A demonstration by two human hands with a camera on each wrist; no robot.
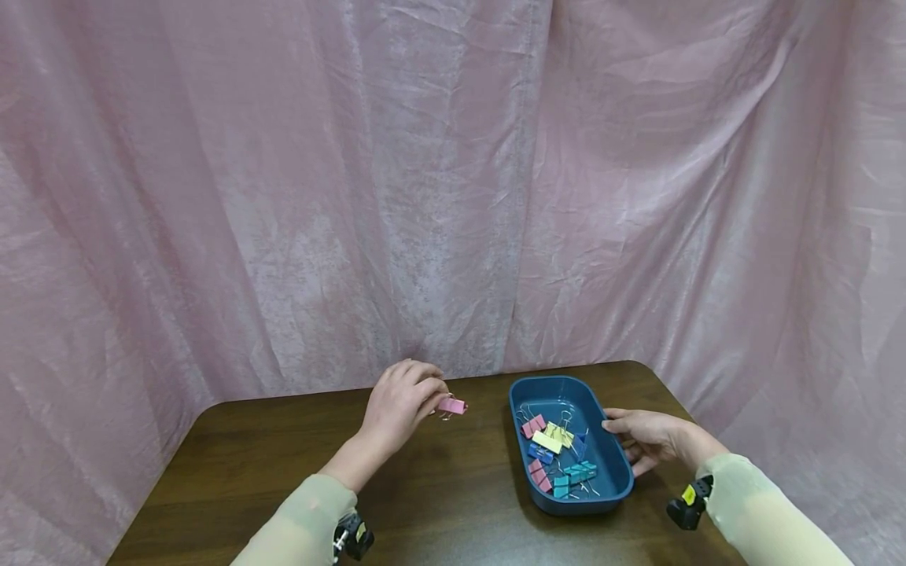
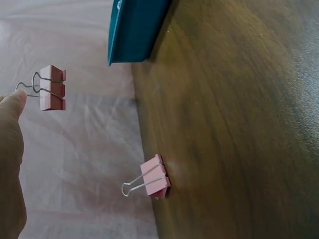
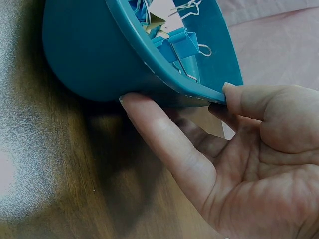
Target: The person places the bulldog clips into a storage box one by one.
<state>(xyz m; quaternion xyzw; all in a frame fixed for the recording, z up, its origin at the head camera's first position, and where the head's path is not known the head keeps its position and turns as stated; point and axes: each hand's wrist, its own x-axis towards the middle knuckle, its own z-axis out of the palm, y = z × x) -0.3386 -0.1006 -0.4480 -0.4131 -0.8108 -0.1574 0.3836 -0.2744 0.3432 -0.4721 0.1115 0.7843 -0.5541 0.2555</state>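
My left hand (image 1: 405, 399) pinches a pink binder clip (image 2: 52, 88) by its wire handles, above the table and left of the blue tray (image 1: 554, 383). A second pink binder clip (image 2: 155, 177) lies on the table in the left wrist view; the hand seems to hide it in the head view. My right hand (image 1: 654, 437) holds the tray's right side, its thumb at the rim and other fingers against the outer wall below. Inside the tray are several binder clips: pink, yellow (image 1: 559, 434), dark blue (image 1: 541, 453) and teal (image 3: 178, 46).
The brown wooden table (image 1: 269, 448) reaches back to a pink curtain (image 1: 425, 196) hanging along its far edge. The tray stands at the table's right part. Each wrist wears a small black camera (image 1: 354, 537).
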